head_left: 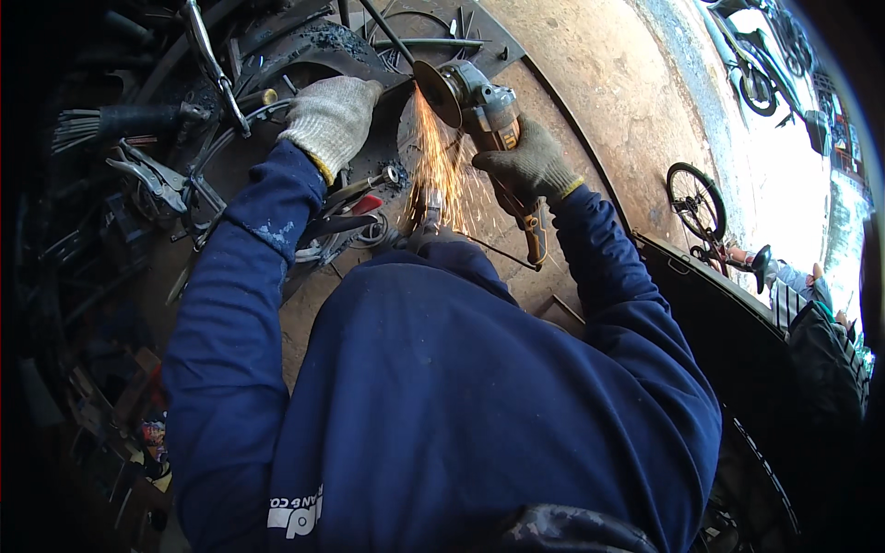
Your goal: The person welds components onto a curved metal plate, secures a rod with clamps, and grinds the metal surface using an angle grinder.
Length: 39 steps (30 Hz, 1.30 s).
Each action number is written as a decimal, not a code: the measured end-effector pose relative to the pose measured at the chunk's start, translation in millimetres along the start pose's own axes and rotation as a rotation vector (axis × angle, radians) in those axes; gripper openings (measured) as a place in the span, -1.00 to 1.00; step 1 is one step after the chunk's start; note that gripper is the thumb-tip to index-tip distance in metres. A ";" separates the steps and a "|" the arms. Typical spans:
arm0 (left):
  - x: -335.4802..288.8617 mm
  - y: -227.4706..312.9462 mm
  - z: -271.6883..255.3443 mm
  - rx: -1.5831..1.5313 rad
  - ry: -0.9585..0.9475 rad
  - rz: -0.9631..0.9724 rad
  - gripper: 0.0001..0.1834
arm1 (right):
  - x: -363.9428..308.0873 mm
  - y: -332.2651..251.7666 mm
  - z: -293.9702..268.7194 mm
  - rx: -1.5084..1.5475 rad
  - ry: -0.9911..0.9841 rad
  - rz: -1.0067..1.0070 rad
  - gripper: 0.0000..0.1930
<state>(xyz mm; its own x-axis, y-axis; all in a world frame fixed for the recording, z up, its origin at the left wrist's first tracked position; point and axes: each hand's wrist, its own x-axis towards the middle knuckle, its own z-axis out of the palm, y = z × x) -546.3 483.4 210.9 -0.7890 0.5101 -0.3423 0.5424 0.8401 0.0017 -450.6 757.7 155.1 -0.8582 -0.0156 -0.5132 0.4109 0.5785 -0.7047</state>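
Observation:
My right hand (530, 166), in a knitted work glove, is wrapped round the body of an angle grinder (489, 106). Its cutting disc (438, 95) meets a dark metal bar (396, 93) at the bench edge, and orange sparks (431, 166) stream down toward my legs. Left of the disc, my left hand (332, 120), also gloved, is closed on that bar; its fingertips are partly hidden. A long thin rod (387, 32) slants down toward the disc from the upper edge. Below my left hand lie several hand tools, among them one with a red handle (366, 205).
Locking pliers (155, 180) and clamps sit on the cluttered left side of the metal bench (502, 32). A bundle of rods (78, 129) lies beyond them. Dark metal panels (710, 304) stand to my right, near a bicycle (698, 203) and a seated person's legs (797, 276).

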 end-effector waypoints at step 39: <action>1.0 0.0 3.2 -0.005 0.005 -0.010 -0.73 | 0.7 6.7 0.1 0.056 -0.017 -0.041 -0.29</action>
<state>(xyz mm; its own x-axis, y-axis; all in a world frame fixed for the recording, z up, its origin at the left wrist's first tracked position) -546.1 483.4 207.5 -0.7957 0.5028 -0.3376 0.5333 0.8459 0.0030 -448.4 761.5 150.0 -0.8694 -0.0521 -0.4913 0.3928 0.5302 -0.7514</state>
